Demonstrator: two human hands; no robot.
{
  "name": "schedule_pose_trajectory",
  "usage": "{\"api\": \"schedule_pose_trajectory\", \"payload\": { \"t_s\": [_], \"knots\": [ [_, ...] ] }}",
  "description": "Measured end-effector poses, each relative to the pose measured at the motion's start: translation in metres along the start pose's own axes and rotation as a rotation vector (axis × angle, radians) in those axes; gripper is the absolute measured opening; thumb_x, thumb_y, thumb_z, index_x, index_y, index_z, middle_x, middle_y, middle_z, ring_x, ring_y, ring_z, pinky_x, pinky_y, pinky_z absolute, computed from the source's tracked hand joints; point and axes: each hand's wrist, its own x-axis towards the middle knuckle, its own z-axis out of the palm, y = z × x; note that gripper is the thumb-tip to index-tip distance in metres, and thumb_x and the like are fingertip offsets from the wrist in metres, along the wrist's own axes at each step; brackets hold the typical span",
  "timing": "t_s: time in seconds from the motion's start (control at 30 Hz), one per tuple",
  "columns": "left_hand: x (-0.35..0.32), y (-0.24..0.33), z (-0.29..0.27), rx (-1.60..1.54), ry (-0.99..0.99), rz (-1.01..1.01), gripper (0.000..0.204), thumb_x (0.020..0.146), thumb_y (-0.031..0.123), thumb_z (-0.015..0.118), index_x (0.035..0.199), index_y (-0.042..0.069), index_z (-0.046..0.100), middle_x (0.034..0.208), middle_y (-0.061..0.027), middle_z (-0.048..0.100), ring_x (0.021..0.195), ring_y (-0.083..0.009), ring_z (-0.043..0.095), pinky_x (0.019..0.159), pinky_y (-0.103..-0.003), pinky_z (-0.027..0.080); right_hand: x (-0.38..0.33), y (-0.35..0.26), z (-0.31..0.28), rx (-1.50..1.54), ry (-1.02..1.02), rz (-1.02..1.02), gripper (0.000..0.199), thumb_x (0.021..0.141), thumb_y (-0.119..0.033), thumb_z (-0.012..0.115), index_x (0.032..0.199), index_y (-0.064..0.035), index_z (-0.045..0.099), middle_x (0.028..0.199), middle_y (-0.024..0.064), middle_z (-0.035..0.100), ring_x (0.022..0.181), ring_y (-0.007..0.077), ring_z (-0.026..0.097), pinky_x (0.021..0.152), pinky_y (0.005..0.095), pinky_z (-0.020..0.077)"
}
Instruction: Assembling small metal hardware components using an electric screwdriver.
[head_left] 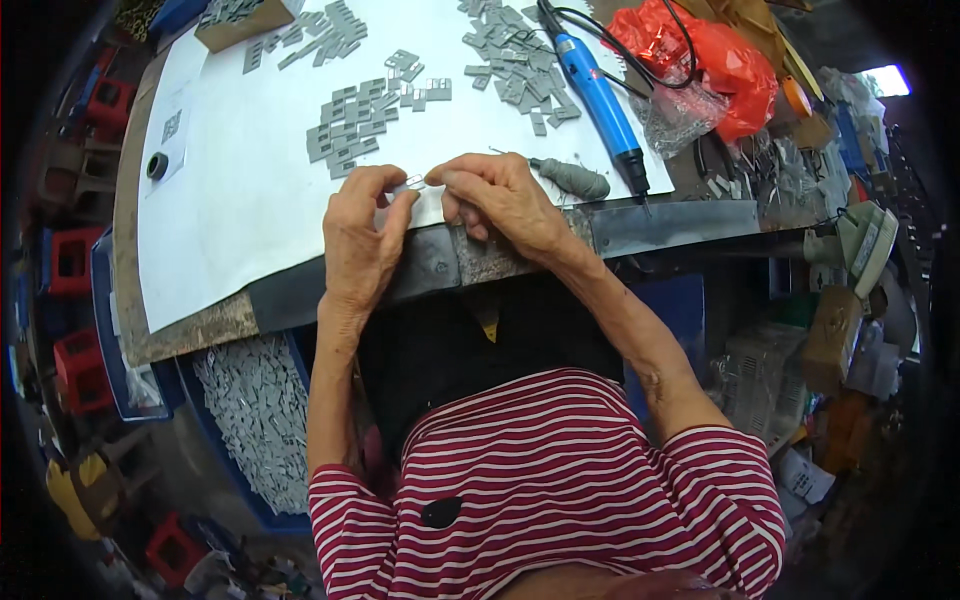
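Observation:
Above the table's front edge, my left hand pinches a small flat grey rectangular piece between thumb and forefinger. My right hand is closed in a pinch at the piece's right end; whatever is between its fingertips is too small to make out. Just beyond my hands lies a group of similar grey pieces, each with a slot or inset. More grey pieces are heaped farther back to the right. Beside my right hand rests a grey-wrapped screwdriver handle, its thin shaft pointing left.
A blue electric screwdriver with a black cable lies at the right, near a red plastic bag. White sheeting covers the table. A black roll sits at left. Below, a blue bin holds many grey parts.

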Motion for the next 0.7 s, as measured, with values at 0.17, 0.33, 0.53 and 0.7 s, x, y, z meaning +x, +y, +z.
{"api": "schedule_pose_trajectory", "payload": {
  "t_s": [0.17,0.33,0.53,0.7],
  "knots": [
    [0.014,-0.014,-0.003,0.035,-0.021,-0.026,0.013,0.073,0.003,0.059,0.086,0.0,0.057,0.08,-0.0131,0.057,0.069,-0.0261,0.056,0.063,-0.032,0.043,-0.009,-0.007,-0.011,-0.058,0.055,0.004,0.021,0.086,-0.013,0.051,0.095,0.0045,0.06,0.063,0.0031,0.054,0.046,0.0044,0.042,0.041,0.0179,0.0358],
    [0.017,-0.021,-0.004,0.064,-0.059,-0.017,0.012,0.073,0.001,0.058,0.083,-0.003,0.055,0.08,-0.012,0.051,0.068,-0.0239,0.05,0.063,-0.03,0.041,-0.028,-0.016,-0.038,-0.113,0.111,0.015,0.015,0.084,-0.01,0.054,0.089,0.0036,0.06,0.061,0.0027,0.054,0.044,0.0037,0.043,0.039,0.0169,0.0334],
    [0.014,-0.021,-0.003,0.132,-0.066,-0.058,0.012,0.073,0.003,0.059,0.084,-0.001,0.057,0.08,-0.0106,0.051,0.078,-0.0242,0.049,0.069,-0.032,0.041,-0.049,-0.03,-0.089,-0.232,0.309,-0.047,0.016,0.084,-0.012,0.055,0.09,0.0016,0.061,0.063,0.002,0.055,0.044,0.003,0.043,0.039,0.0165,0.0333],
    [0.012,-0.019,-0.007,0.154,-0.082,-0.053,0.012,0.074,0.004,0.059,0.086,-0.001,0.057,0.083,-0.0113,0.052,0.081,-0.0246,0.05,0.071,-0.032,0.041,-0.062,-0.032,-0.162,-0.55,0.721,-0.288,0.013,0.083,-0.011,0.056,0.088,-0.002,0.063,0.064,-0.0016,0.055,0.046,0.0016,0.043,0.039,0.0157,0.031]
  ]
}}
